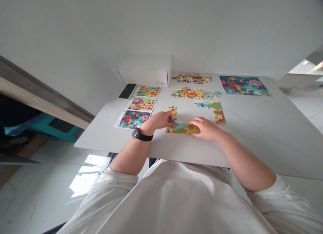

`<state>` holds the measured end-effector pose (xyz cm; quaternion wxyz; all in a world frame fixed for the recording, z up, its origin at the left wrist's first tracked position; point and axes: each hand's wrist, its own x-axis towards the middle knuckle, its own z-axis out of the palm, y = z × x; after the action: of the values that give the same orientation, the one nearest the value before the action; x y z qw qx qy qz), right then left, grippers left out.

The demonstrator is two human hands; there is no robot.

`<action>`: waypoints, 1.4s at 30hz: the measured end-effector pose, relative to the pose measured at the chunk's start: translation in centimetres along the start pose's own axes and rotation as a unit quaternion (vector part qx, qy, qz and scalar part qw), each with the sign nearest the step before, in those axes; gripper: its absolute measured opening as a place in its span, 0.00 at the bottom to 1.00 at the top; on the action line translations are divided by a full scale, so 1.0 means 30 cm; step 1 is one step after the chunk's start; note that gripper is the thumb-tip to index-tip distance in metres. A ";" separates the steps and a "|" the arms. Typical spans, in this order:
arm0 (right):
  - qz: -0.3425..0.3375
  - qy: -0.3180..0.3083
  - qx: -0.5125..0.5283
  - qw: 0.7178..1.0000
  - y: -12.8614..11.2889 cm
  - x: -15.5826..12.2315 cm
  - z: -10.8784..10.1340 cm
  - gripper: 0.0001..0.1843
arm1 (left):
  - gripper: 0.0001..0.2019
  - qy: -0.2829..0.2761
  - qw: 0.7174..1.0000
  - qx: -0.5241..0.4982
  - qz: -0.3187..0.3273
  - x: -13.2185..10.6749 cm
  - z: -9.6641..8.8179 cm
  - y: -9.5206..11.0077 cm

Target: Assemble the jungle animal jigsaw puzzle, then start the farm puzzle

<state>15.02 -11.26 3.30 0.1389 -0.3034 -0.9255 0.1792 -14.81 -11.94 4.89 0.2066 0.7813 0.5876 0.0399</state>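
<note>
My left hand (163, 120) rests at a joined corner section of a jigsaw puzzle (178, 129), thumb and forefinger apart over its inner side. Beside it, my right hand (206, 128) has its fingers and thumb around a yellow puzzle piece (192, 129). That piece lies flat at the right end of the section's bottom row; whether the two interlock I cannot tell. Farther right stands another joined corner section (218, 112), with blue sky, a tree and red at its lower end. My fingertips partly cover the left section.
Loose yellow and blue pieces (191, 93) lie behind my hands, with a red-toned pile (193, 78) beyond. A dark, colourful finished puzzle (244, 85) is at back right. At left are a picture sheet (141, 104), a phone (127, 91) and a white box (143, 76).
</note>
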 end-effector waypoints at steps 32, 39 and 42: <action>-0.028 -0.052 -0.058 0.997 -0.013 0.015 0.000 0.14 | 0.21 -0.006 1.000 -0.010 -0.004 -0.009 -0.013 0.008; -0.035 -0.050 -0.068 0.996 -0.022 0.011 -0.004 0.13 | 0.21 -0.008 1.000 -0.015 0.001 -0.004 -0.008 0.003; -0.031 -0.056 -0.083 0.995 -0.029 0.012 -0.002 0.13 | 0.21 -0.006 1.000 -0.014 0.000 0.000 -0.004 -0.002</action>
<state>14.32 -11.67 3.78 0.0666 -0.2748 -0.9523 0.1146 -14.90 -11.91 4.98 0.2207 0.7785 0.5860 0.0432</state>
